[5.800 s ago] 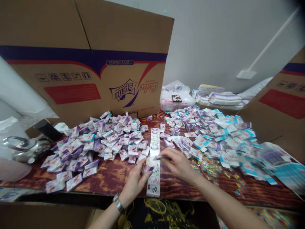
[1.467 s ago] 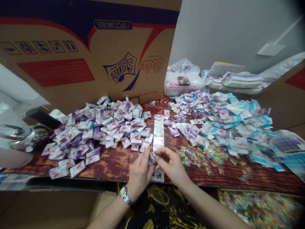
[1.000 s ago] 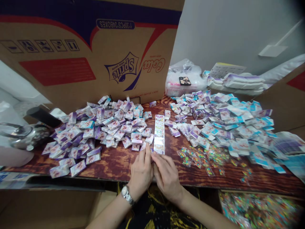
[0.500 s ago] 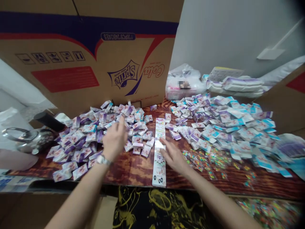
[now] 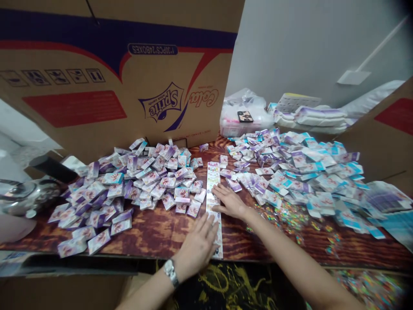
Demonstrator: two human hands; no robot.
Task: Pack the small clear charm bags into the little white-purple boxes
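Note:
A long white strip (image 5: 213,172) printed with rows of small coloured pictures lies lengthwise on the table in front of me. My left hand (image 5: 198,243), with a wristwatch, has its fingers stretched out flat over the strip's lower left edge. Resting on the middle of the strip from the right is my right hand (image 5: 229,202), fingers spread. Left of the strip is a heap of small filled boxes (image 5: 142,176), white and purple. On the right lie many flattened or part-open boxes (image 5: 297,168). Small clear packets of coloured candy (image 5: 290,215) are scattered near my right forearm.
A tall cardboard carton (image 5: 125,82) stands behind the left heap. A plastic bag (image 5: 235,125) with a phone (image 5: 245,116) on it sits at the back. At far left is a shiny metal kettle (image 5: 29,196). Another carton (image 5: 387,133) stands at right.
My left hand has moved from above the box heap, down and right, onto the strip. My right hand stays on the strip. The view has shifted slightly.

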